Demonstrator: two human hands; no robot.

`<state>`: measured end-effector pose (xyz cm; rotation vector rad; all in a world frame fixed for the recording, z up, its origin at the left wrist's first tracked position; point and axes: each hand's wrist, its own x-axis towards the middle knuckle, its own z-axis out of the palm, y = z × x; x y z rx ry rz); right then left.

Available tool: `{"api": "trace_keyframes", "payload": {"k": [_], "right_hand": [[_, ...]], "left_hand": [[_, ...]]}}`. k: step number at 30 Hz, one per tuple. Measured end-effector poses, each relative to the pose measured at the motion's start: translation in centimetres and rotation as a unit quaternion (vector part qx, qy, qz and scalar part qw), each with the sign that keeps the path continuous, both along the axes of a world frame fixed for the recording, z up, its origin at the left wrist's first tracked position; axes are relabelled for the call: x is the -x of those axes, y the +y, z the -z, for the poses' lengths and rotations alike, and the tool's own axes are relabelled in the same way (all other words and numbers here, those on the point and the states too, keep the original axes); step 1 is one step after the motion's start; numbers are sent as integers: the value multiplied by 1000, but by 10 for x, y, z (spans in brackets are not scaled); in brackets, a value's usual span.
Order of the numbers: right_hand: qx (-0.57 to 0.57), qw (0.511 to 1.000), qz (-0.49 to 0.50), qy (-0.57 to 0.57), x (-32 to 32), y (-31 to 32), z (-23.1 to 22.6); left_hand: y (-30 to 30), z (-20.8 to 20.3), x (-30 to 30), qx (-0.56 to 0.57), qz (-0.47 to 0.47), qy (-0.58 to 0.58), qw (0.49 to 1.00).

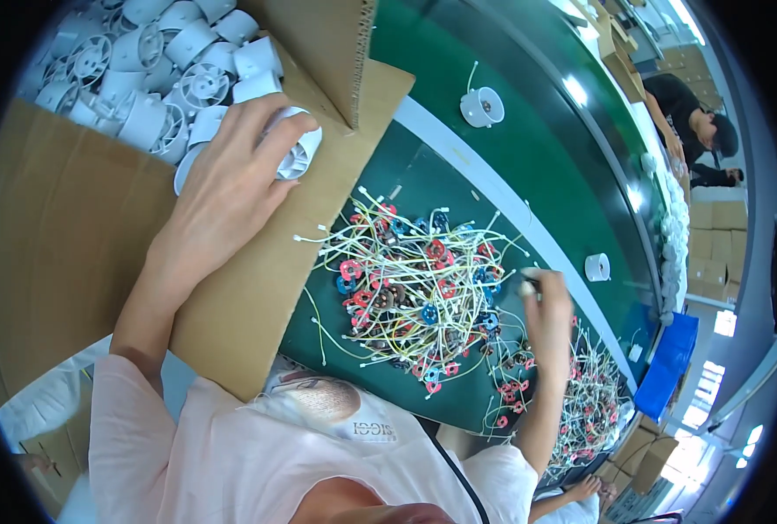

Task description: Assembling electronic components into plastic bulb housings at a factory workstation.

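Observation:
My left hand (pixel 223 188) is at the cardboard box (pixel 74 201), its fingers wrapped round a white round plastic fan housing (pixel 299 155) above the box's folded flap. Many similar housings (pixel 140 122) fill the box behind it. To the right, my right hand (pixel 547 319) is at the right edge of a pile of small wired motor coils (pixel 423 288) with red, blue and dark rings and pale leads. Thumb and forefinger are pressed together near a small dark piece; what they hold, if anything, is too small to make out.
Beyond a pale rail (pixel 493 183) runs a green conveyor belt (pixel 528 131) carrying a white housing (pixel 482 107) with a lead and another housing (pixel 597 267). A second coil pile (pixel 589 402) lies at right, near a blue bin (pixel 668 362). Another person (pixel 685 113) stands across the belt.

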<state>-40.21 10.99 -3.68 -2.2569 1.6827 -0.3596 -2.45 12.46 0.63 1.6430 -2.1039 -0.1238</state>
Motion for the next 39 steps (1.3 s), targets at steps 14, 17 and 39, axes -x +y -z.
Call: {"api": "trace_keyframes", "payload": {"k": [14,17,39], "right_hand": [[-87,765,-106,-630,-89,-41,-114],[-131,710,-155,-675,-119,-52,-111],[-31,766,-387,-512,-159,-36,-57]], "left_hand": [[-3,14,2,-270,167,730,605],[2,23,1,-260,165,683,662],[-4,12,-14,-336,127,542,760]]}}
